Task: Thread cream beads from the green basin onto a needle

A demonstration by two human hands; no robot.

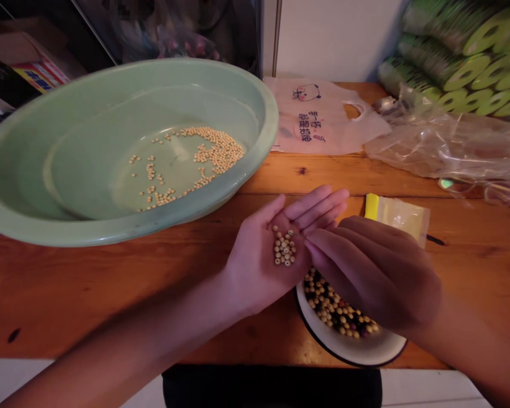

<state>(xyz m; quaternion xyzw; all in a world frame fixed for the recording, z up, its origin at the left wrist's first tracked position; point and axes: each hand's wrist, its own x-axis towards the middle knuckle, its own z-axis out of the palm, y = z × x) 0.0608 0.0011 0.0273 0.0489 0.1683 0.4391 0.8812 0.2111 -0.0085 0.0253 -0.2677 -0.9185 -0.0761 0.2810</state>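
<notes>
Resting in the upturned palm of the open left hand (253,269), small pale beads (284,249) are held just left of the right hand's (378,272) pinched fingertips; what is gripped between them cannot be told. A dark-rimmed white bowl (368,352) of mixed beads is partly covered by the right hand.

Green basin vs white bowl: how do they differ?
Size: the green basin is much larger than the white bowl.
Colour: the basin is pale green all over; the bowl is white with a dark rim.
Contents: the basin holds loosely scattered pale beads; the bowl holds a bead mix, pale with dark and a few reddish ones.
View: the basin is unblocked; the right hand hides part of the bowl.
Shared: open-topped, both holding pale beads.
</notes>
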